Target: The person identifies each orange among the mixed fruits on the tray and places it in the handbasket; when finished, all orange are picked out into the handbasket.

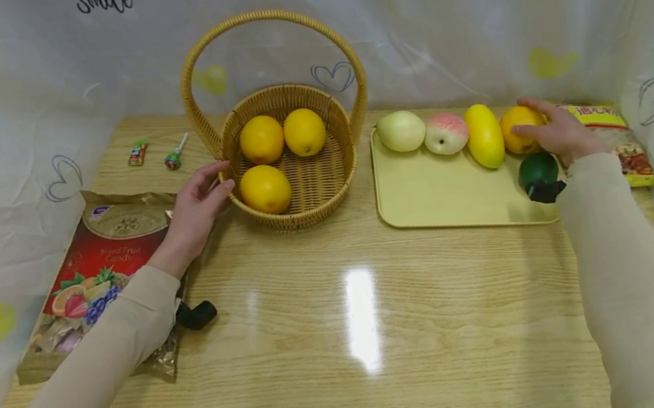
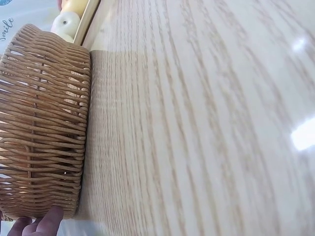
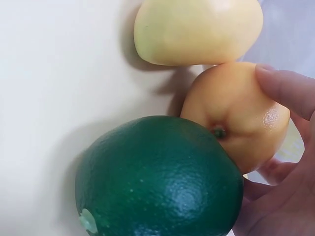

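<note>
On the left, the left hand [image 1: 199,208] grips the near-left rim of a wicker basket [image 1: 309,216] with a tall handle. Its fingertips [image 2: 51,220] meet the woven side in the left wrist view. Three oranges [image 1: 265,190] lie inside the basket. Over the right end of a pale yellow tray [image 1: 445,201], the right hand [image 1: 563,129] holds an orange [image 3: 231,110] between thumb and fingers. A dark green round fruit [image 3: 162,177] touches that orange. Along the tray's back edge lie a yellow mango [image 1: 484,136], a pink-and-white peach [image 1: 446,133] and a pale green fruit [image 1: 401,131].
A large Mixed Fruit Candy bag [image 1: 108,264] lies under the left forearm. Behind it are a lollipop [image 1: 174,158] and a small wrapped candy [image 1: 137,153]. A yellow-and-red food packet [image 1: 615,142] sits beyond the right hand. A printed curtain [image 1: 432,18] hangs behind the wooden table [image 1: 301,354].
</note>
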Motion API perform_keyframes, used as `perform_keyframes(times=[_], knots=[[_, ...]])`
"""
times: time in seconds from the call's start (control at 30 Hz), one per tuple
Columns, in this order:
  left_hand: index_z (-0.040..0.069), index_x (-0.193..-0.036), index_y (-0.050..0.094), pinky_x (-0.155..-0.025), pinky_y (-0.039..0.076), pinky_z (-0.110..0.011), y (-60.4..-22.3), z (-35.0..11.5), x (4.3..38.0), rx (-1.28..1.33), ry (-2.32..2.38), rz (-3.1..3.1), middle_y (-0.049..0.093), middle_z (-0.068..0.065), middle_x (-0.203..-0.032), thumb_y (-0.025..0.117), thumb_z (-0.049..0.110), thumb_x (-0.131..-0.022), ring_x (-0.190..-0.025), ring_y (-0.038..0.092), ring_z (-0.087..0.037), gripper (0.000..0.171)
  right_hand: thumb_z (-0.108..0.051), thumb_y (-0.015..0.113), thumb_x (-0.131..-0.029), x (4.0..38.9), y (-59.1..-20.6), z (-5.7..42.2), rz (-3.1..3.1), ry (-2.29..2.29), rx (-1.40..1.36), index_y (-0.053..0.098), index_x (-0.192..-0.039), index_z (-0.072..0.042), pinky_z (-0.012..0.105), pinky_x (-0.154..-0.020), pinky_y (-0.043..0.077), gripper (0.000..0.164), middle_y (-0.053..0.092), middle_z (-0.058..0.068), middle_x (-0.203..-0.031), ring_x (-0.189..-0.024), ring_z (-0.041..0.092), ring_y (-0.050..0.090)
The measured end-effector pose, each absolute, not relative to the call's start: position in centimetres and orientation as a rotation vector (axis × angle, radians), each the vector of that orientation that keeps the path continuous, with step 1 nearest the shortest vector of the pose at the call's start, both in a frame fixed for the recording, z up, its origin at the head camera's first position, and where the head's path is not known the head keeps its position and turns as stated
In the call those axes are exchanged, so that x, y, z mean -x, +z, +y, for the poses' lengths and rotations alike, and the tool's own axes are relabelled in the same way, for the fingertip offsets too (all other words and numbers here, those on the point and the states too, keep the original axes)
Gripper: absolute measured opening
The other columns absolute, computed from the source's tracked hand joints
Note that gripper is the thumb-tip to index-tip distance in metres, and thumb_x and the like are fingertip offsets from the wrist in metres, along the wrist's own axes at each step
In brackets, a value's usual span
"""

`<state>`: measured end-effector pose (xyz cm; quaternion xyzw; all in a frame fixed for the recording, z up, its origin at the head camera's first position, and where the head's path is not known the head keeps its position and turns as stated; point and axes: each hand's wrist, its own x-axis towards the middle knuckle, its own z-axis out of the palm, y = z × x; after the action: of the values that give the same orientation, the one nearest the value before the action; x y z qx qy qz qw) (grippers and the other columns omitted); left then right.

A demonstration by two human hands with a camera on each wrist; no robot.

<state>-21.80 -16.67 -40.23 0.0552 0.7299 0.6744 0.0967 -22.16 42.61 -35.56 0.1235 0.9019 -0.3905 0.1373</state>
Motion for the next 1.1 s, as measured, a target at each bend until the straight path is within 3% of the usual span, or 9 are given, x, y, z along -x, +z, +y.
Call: perform_keyframes(times=[0.33, 0.6, 0.97, 1.1], knots=[[0.008, -0.147, 0.042, -0.111, 0.036, -0.048, -40.2, -16.8, 21.8, -0.153, 2.002, 2.167, 0.031, -0.005, -0.157, 0.057, 0.024, -0.101, -0.146, 0.024, -0.019, 0.051, -0.049, 0.056, -0.097, 22.7, -35.9, 42.5, 2.548, -1.202, -0.416, 0.007, -0.159, -0.02, 0.058, -0.116, 0.016, 0.084, -0.002, 0.02, -0.161, -0.135, 0.045, 0.017], [0.008, -0.147, 0.042, -0.11, 0.036, -0.048, -40.3, -16.8, 21.9, -0.162, 2.001, 2.167, 0.031, -0.006, -0.157, 0.057, 0.024, -0.101, -0.145, 0.025, -0.019, 0.051, -0.048, 0.056, -0.097, 22.6, -35.9, 42.5, 2.614, -1.157, -0.392, 0.009, -0.159, -0.016, 0.06, -0.113, 0.02, 0.084, 0.005, 0.025, -0.159, -0.13, 0.047, 0.022], [0.01, -0.147, 0.042, -0.11, 0.037, -0.048, -40.4, -16.8, 21.9, -0.159, 1.994, 2.171, 0.03, -0.006, -0.157, 0.057, 0.024, -0.101, -0.145, 0.026, -0.019, 0.051, -0.045, 0.051, -0.099, 22.2, -32.2, 41.2, 2.775, -1.231, -0.439, 0.014, -0.158, -0.031, 0.044, -0.111, 0.032, 0.071, 0.015, 0.017, -0.159, -0.129, 0.038, 0.029], [0.009, -0.147, 0.043, -0.11, 0.038, -0.047, -40.4, -16.8, 22.0, -0.17, 1.99, 2.177, 0.03, -0.006, -0.157, 0.057, 0.025, -0.101, -0.144, 0.027, -0.019, 0.051, -0.049, 0.053, -0.097, 21.6, -30.2, 39.5, 2.768, -1.246, -0.439, 0.014, -0.155, -0.041, 0.045, -0.11, 0.033, 0.07, 0.014, 0.009, -0.161, -0.13, 0.035, 0.029]])
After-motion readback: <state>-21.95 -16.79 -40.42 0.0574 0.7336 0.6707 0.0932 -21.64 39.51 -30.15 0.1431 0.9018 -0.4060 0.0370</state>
